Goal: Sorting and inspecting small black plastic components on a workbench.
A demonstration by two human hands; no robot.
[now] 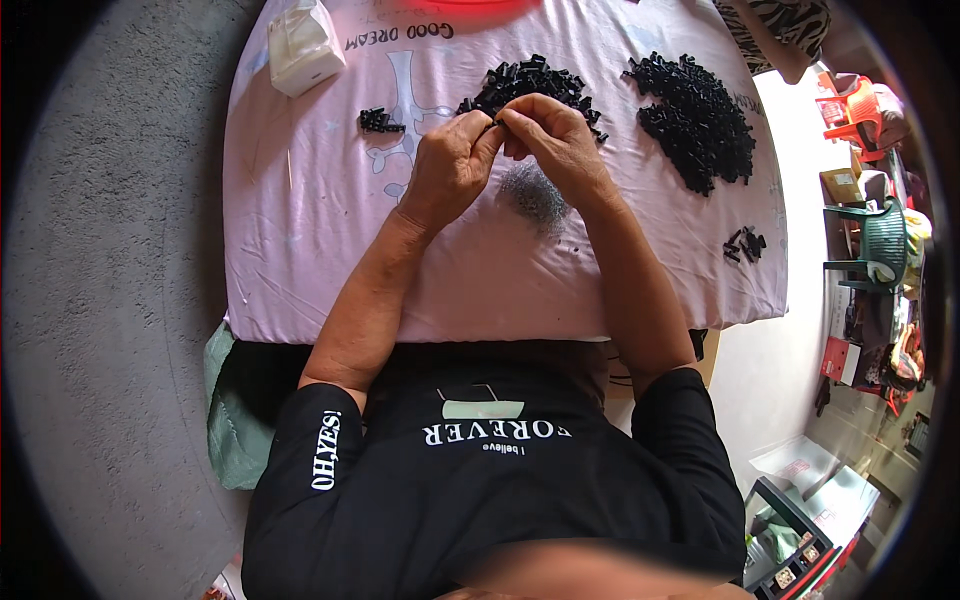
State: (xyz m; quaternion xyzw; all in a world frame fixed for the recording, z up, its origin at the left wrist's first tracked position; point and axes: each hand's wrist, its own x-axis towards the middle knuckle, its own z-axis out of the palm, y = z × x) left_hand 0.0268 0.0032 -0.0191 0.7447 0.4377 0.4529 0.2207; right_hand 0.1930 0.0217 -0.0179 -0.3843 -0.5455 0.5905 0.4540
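A big table with a pink cloth (pixel 500 285) fills the middle, and a person in a black shirt (pixel 480 500) is at its near edge. On the right lies a wide black heap (pixel 695 120) of little bits, and a thick black pile (pixel 535 82) sits just past the fingers. The left hand (pixel 450 160) and the right hand (pixel 560 145) meet, with their fingertips pinched shut. A soft white pack (pixel 305 50) lies far left. Nearer is a fuzzy grey heap (pixel 537 197); a small black bunch (pixel 378 121) is on the left, and a few loose bits (pixel 745 244) on the right. Both hands seem to grip a tiny dark piece (pixel 494 123), mostly hidden between the fingertips. I think one hand should hold it steady while the other works gently, low over the cloth, so dropped bits are easy to find. For writing, the shirt has white letters on its front and sleeve, and the cloth has dark letters near its far edge.
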